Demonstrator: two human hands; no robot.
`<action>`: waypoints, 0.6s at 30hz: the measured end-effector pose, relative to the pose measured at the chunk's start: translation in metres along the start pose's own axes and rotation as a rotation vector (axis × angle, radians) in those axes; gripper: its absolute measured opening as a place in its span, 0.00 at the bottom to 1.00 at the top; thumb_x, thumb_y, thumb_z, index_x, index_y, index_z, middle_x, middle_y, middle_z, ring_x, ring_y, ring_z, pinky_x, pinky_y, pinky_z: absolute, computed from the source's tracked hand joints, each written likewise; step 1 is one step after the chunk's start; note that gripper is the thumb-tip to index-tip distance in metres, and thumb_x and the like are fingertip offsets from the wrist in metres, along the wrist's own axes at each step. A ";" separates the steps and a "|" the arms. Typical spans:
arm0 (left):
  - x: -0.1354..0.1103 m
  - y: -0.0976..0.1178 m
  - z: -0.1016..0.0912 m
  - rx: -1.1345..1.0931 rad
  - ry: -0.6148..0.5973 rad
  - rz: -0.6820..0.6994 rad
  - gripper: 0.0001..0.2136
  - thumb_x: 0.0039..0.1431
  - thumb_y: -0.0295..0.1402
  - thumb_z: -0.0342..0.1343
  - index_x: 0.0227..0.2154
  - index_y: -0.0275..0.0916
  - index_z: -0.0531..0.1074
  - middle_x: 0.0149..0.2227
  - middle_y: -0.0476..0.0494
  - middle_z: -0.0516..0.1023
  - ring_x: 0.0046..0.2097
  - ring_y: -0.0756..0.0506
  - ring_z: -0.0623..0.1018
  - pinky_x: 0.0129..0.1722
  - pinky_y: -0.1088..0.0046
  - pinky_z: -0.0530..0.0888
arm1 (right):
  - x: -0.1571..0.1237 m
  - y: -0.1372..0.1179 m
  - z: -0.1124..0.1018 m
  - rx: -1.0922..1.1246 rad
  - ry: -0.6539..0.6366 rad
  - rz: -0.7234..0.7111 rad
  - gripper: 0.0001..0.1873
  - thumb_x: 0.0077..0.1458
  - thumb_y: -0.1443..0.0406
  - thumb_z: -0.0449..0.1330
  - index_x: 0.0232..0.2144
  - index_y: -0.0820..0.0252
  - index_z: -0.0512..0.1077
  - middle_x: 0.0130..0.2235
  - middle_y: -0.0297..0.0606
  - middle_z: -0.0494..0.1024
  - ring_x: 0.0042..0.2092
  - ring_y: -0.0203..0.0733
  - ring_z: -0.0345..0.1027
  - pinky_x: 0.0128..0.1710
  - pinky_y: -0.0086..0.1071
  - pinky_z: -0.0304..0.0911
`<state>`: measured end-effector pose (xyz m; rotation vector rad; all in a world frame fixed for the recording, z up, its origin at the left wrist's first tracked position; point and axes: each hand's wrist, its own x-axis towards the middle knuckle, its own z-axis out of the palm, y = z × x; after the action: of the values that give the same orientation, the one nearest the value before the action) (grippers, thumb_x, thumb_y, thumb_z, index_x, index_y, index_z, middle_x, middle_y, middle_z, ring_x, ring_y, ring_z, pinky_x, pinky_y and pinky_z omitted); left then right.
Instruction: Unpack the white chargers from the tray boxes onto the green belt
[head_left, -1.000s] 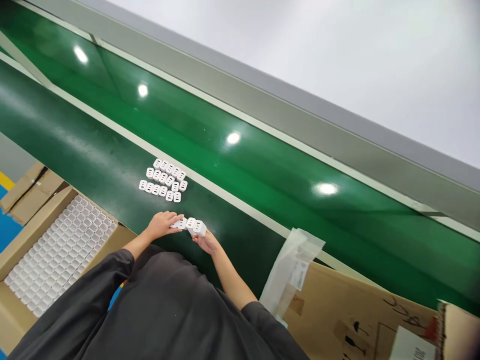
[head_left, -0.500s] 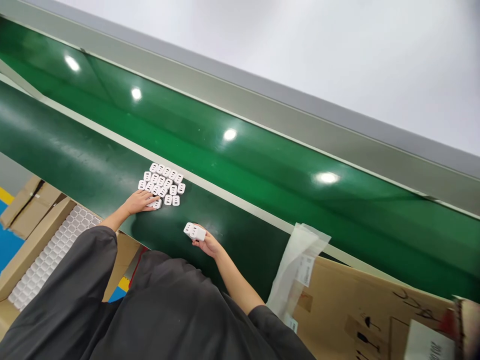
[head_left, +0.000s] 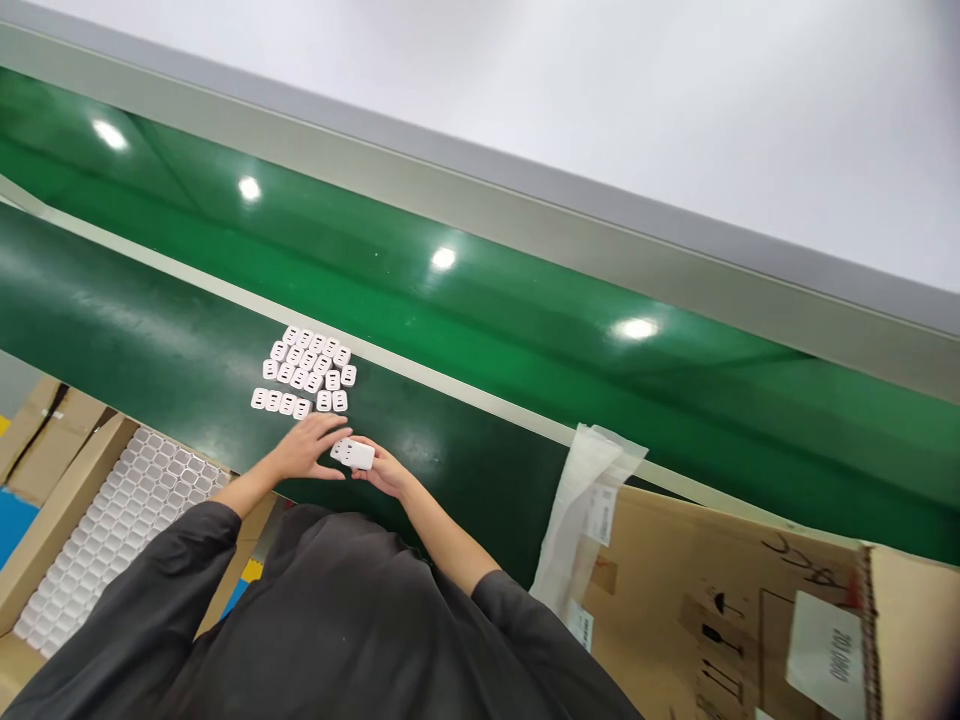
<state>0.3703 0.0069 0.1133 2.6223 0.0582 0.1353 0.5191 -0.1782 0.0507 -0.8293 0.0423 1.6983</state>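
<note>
My right hand [head_left: 386, 472] grips a small bunch of white USB charger blocks [head_left: 360, 456], holding them over the near part of the bench. Just left of them is my left hand [head_left: 304, 450], its thumb and fingers spread around the bunch's left end; I cannot tell whether it touches. Behind my hands, white charger blocks [head_left: 309, 360] stand in rows on the dark green surface, slotted faces up. A nearer row of chargers [head_left: 288, 404] lies just beyond my left fingers.
At the lower left, a cardboard box [head_left: 112, 450] holds a grid of white chargers [head_left: 135, 500]. A large carton [head_left: 675, 590] with a white plastic sheet [head_left: 574, 520] over its edge stands at the right. A pale rail [head_left: 450, 385] separates the bench [head_left: 150, 300] from a brighter green belt [head_left: 525, 330].
My left hand has left the nearest row of chargers, moved toward me and opened beside the bunch. My right hand has brought the bunch left to meet it. The view has shifted slightly.
</note>
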 end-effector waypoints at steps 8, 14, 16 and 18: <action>0.019 0.024 0.042 -0.004 -0.010 -0.045 0.28 0.62 0.57 0.46 0.52 0.40 0.71 0.46 0.35 0.75 0.45 0.41 0.76 0.46 0.63 0.72 | 0.006 0.008 0.010 -0.069 0.039 -0.003 0.21 0.47 0.61 0.70 0.44 0.58 0.73 0.37 0.35 0.80 0.36 0.39 0.75 0.41 0.35 0.70; 0.025 -0.006 0.030 0.099 -0.087 -0.043 0.20 0.65 0.52 0.48 0.45 0.43 0.74 0.42 0.38 0.76 0.43 0.42 0.75 0.45 0.64 0.69 | -0.028 -0.002 -0.006 -0.142 0.136 -0.062 0.24 0.54 0.56 0.66 0.52 0.52 0.71 0.47 0.40 0.79 0.42 0.42 0.78 0.49 0.41 0.68; 0.028 -0.016 0.027 0.142 -0.105 -0.044 0.17 0.65 0.50 0.49 0.43 0.45 0.75 0.41 0.39 0.76 0.43 0.42 0.75 0.45 0.64 0.68 | -0.049 -0.005 -0.016 -0.169 0.164 -0.093 0.23 0.54 0.55 0.66 0.51 0.53 0.72 0.49 0.41 0.78 0.43 0.42 0.78 0.51 0.42 0.67; 0.033 -0.023 0.024 0.192 -0.101 -0.059 0.16 0.65 0.48 0.50 0.43 0.46 0.75 0.43 0.38 0.77 0.45 0.42 0.75 0.46 0.64 0.67 | -0.071 -0.004 -0.027 -0.191 0.197 -0.123 0.23 0.54 0.54 0.65 0.50 0.53 0.72 0.49 0.42 0.78 0.44 0.43 0.77 0.52 0.42 0.66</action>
<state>0.4056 0.0174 0.0839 2.8110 0.1182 -0.0251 0.5405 -0.2485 0.0707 -1.1177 -0.0363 1.5170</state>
